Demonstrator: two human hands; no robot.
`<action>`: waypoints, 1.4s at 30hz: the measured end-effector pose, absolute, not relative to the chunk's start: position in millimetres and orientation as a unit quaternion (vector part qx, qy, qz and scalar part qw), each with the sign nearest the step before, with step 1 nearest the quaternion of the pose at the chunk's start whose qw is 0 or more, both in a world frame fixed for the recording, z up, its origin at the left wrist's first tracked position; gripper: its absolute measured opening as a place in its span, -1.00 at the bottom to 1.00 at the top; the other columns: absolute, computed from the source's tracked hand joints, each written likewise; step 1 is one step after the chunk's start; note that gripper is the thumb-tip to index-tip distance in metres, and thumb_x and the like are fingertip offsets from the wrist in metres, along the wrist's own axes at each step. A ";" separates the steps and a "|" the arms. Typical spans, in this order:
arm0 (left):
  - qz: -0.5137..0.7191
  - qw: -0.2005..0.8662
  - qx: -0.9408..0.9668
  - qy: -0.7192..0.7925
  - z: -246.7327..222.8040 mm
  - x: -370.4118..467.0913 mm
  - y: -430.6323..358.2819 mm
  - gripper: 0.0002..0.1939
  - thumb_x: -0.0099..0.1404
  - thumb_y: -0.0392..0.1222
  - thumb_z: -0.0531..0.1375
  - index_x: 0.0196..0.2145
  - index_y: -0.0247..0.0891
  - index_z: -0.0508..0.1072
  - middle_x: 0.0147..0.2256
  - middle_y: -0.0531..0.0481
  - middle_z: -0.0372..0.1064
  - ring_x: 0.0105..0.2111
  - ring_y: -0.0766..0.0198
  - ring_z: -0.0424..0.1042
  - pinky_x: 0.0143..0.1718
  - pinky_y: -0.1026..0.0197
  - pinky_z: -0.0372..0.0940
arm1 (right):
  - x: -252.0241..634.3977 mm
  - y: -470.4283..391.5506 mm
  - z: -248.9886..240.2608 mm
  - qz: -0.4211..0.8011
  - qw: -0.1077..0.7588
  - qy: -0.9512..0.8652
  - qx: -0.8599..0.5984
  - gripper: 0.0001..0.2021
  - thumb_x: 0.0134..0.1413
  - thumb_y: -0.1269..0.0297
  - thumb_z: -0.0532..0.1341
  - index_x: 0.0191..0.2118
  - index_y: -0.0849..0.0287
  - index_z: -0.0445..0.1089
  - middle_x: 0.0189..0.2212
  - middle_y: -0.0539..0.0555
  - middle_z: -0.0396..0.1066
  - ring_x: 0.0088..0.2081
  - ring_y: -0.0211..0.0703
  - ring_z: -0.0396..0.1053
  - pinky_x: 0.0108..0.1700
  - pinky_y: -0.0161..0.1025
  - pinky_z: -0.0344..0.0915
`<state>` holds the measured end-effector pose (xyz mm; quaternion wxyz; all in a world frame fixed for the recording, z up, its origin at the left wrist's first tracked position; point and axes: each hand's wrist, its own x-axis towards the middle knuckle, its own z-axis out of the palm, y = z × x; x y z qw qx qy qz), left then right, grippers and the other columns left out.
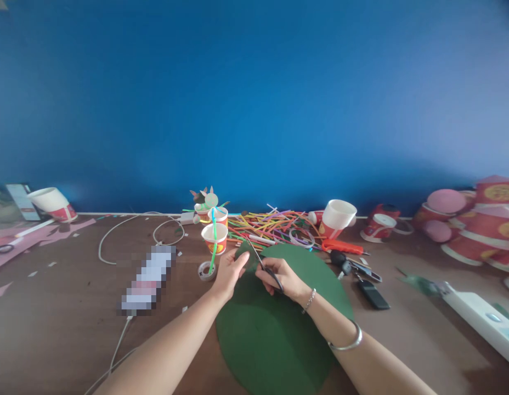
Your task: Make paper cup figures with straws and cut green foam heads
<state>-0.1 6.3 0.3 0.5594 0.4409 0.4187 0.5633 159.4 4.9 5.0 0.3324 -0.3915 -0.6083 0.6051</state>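
In the head view, my right hand (284,274) grips a pair of scissors (274,278) by the dark handles, with the blades angled up and to the left. My left hand (230,270) pinches the edge of a small green paper piece (247,253), its thumb on top. The scissor blades lie against this paper's right side. Under both hands a large round green sheet (275,340) covers the middle of the table. Just left of my left hand are a roll of tape (207,270) and a paper cup (215,237) with a green straw-like strip (214,247).
Colourful pipe cleaners or straws (266,226) lie in a pile behind the hands. A white cup (337,216), an orange-handled tool (343,246) and keys (361,270) are to the right. A phone (150,280) with its cable lies left; a power strip (485,318) sits far right.
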 end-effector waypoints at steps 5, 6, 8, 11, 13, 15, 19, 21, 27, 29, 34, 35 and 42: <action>0.567 0.557 0.435 0.423 0.2 0.0 6.5 -0.66 0.05 0.01 0.29 -0.55 -0.33 0.31 -0.64 0.18 0.08 -0.67 0.53 -0.04 -0.68 0.40 -0.15 | 159.3 5.3 5.6 0.605 0.333 -0.606 -0.394 -0.67 -0.16 0.07 0.33 -0.48 0.22 0.27 -0.78 -0.14 0.22 -0.73 -0.40 0.14 -0.69 -0.44 0.13; 0.568 0.557 0.433 0.425 0.2 0.0 6.6 -0.66 0.04 0.01 0.29 -0.55 -0.33 0.32 -0.64 0.18 0.09 -0.67 0.53 -0.04 -0.68 0.40 -0.15 | 159.3 5.4 5.7 0.605 0.333 -0.607 -0.394 -0.67 -0.16 0.07 0.33 -0.48 0.22 0.27 -0.78 -0.14 0.21 -0.74 -0.41 0.13 -0.70 -0.44 0.12; 0.571 0.554 0.430 0.428 -0.1 -0.1 6.9 -0.66 0.04 0.01 0.29 -0.54 -0.33 0.32 -0.64 0.18 0.11 -0.68 0.54 -0.03 -0.69 0.40 -0.14 | 159.4 5.7 5.3 0.604 0.333 -0.607 -0.395 -0.67 -0.16 0.08 0.33 -0.48 0.22 0.27 -0.79 -0.14 0.21 -0.75 -0.41 0.12 -0.71 -0.45 0.10; 0.573 0.545 0.432 0.434 -1.1 -0.5 7.2 -0.65 0.06 0.02 0.27 -0.57 -0.31 0.28 -0.68 0.18 0.11 -0.70 0.53 0.00 -0.70 0.41 -0.14 | 159.9 6.3 3.4 0.605 0.333 -0.608 -0.393 -0.68 -0.15 0.08 0.33 -0.48 0.22 0.26 -0.80 -0.15 0.21 -0.76 -0.42 0.11 -0.71 -0.45 0.09; 0.564 0.542 0.443 0.439 -1.6 -0.7 7.1 -0.64 0.10 0.03 0.24 -0.58 -0.29 0.26 -0.72 0.17 0.12 -0.73 0.52 0.02 -0.72 0.40 -0.15 | 160.3 6.6 2.3 0.606 0.332 -0.609 -0.391 -0.68 -0.15 0.08 0.33 -0.48 0.22 0.27 -0.79 -0.14 0.22 -0.75 -0.41 0.13 -0.71 -0.45 0.09; 0.551 0.541 0.459 0.440 -1.5 -0.9 6.7 -0.64 0.13 0.05 0.22 -0.57 -0.28 0.27 -0.74 0.16 0.16 -0.76 0.50 0.03 -0.74 0.40 -0.16 | 160.4 6.7 2.2 0.609 0.328 -0.608 -0.390 -0.68 -0.15 0.07 0.33 -0.46 0.22 0.28 -0.78 -0.13 0.24 -0.74 -0.40 0.16 -0.70 -0.45 0.11; 0.532 0.552 0.473 0.433 -0.2 -0.6 5.7 -0.64 0.13 0.06 0.22 -0.56 -0.28 0.26 -0.74 0.17 0.14 -0.77 0.51 0.01 -0.76 0.40 -0.15 | 159.7 5.7 4.7 0.612 0.326 -0.606 -0.389 -0.67 -0.15 0.05 0.32 -0.44 0.23 0.29 -0.73 -0.10 0.30 -0.71 -0.38 0.22 -0.69 -0.45 0.11; 0.529 0.561 0.469 0.431 0.6 -0.2 5.4 -0.63 0.12 0.07 0.22 -0.57 -0.27 0.25 -0.74 0.19 0.11 -0.76 0.52 -0.01 -0.75 0.41 -0.16 | 159.3 5.1 6.2 0.609 0.327 -0.608 -0.391 -0.67 -0.14 0.05 0.32 -0.44 0.22 0.29 -0.73 -0.10 0.29 -0.71 -0.38 0.21 -0.68 -0.46 0.10; 0.534 0.567 0.459 0.428 0.5 0.4 5.3 -0.63 0.10 0.06 0.24 -0.57 -0.28 0.24 -0.73 0.19 0.09 -0.73 0.51 0.00 -0.72 0.41 -0.17 | 159.6 5.2 6.1 0.604 0.329 -0.608 -0.397 -0.67 -0.16 0.07 0.33 -0.46 0.22 0.27 -0.75 -0.13 0.25 -0.72 -0.39 0.18 -0.66 -0.44 0.13; 0.535 0.567 0.455 0.430 -0.6 0.3 5.5 -0.63 0.09 0.06 0.24 -0.57 -0.28 0.25 -0.73 0.18 0.08 -0.72 0.51 0.00 -0.71 0.40 -0.17 | 159.9 5.4 5.6 0.602 0.329 -0.610 -0.396 -0.68 -0.15 0.07 0.33 -0.46 0.22 0.27 -0.76 -0.13 0.24 -0.72 -0.39 0.18 -0.67 -0.44 0.13; 0.552 0.566 0.440 0.426 -2.4 0.2 6.3 -0.62 0.07 0.05 0.27 -0.57 -0.30 0.25 -0.70 0.19 0.04 -0.69 0.52 -0.02 -0.67 0.41 -0.15 | 159.6 5.1 5.8 0.602 0.331 -0.610 -0.395 -0.68 -0.14 0.07 0.33 -0.48 0.21 0.27 -0.77 -0.14 0.22 -0.72 -0.40 0.15 -0.68 -0.43 0.13; 0.556 0.566 0.435 0.426 -2.4 0.3 6.5 -0.62 0.07 0.05 0.27 -0.56 -0.30 0.25 -0.70 0.20 0.03 -0.69 0.53 -0.03 -0.67 0.41 -0.16 | 159.4 5.1 6.0 0.603 0.332 -0.609 -0.395 -0.68 -0.15 0.07 0.33 -0.48 0.21 0.26 -0.77 -0.14 0.21 -0.72 -0.40 0.15 -0.68 -0.43 0.13; 0.564 0.566 0.432 0.418 -0.7 0.4 7.1 -0.62 0.05 0.03 0.29 -0.55 -0.29 0.24 -0.68 0.22 -0.01 -0.69 0.53 -0.07 -0.66 0.39 -0.18 | 158.9 4.9 5.9 0.606 0.333 -0.603 -0.398 -0.66 -0.18 0.06 0.34 -0.47 0.22 0.26 -0.78 -0.15 0.21 -0.73 -0.40 0.15 -0.69 -0.44 0.14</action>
